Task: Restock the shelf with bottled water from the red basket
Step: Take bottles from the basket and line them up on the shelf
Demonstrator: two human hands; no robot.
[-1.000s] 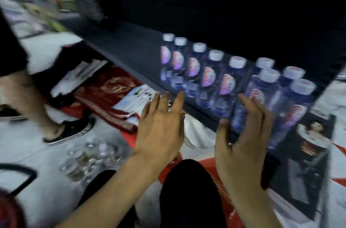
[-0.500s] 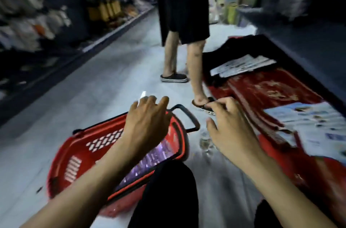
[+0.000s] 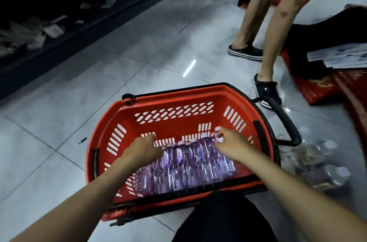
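Note:
The red basket [image 3: 170, 114] stands on the tiled floor right in front of me. A row of several clear water bottles [image 3: 186, 164] with white caps lies across its bottom. My left hand [image 3: 143, 149] is down inside the basket at the left end of the row, fingers curled over bottles it hides. My right hand [image 3: 232, 145] is at the right end, fingers closed around the neck of the rightmost bottle [image 3: 218, 134]. The shelf is out of view.
Another person's legs in black shoes [image 3: 266, 91] stand just beyond the basket's right corner. The basket's black handle [image 3: 286, 124] sticks out to the right. A wrapped pack of bottles [image 3: 317, 164] lies on the floor at right, with red mats and papers [image 3: 337, 57] behind.
The view has swung from the shelf to the basket. Both hands have dropped from above the basket into it and now rest on the bottles.

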